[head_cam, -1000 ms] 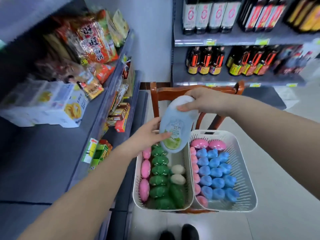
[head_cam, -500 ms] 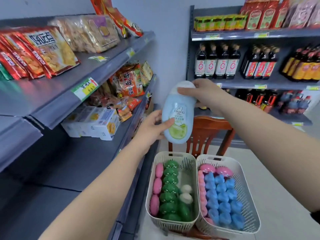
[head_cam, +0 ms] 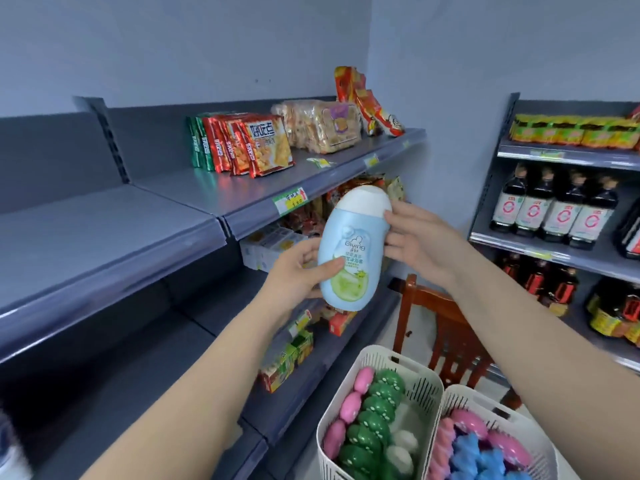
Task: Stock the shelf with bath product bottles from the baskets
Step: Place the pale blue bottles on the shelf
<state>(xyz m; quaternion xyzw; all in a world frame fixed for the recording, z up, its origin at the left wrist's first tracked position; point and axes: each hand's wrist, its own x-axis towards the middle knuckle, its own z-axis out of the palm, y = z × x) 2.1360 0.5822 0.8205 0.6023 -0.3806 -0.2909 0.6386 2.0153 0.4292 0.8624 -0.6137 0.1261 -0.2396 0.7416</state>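
Note:
A light blue bath bottle with a white cap stands upright in the air in front of the grey shelf. My left hand grips its lower part, thumb across the green label. My right hand holds its upper right side near the cap. Below at the right, two white baskets stand side by side: the left basket holds pink, green and white bottles, the right basket holds pink and blue ones.
Snack packets and biscuit bags sit on the top shelf, to the right of a bare stretch. Boxes fill the lower shelves. A wooden chair carries the baskets. Dark sauce bottles line the right-hand rack.
Both hands lifted the blue bottle from above the baskets up to top-shelf height. The view swung up and left, bringing the bare shelf stretch into sight.

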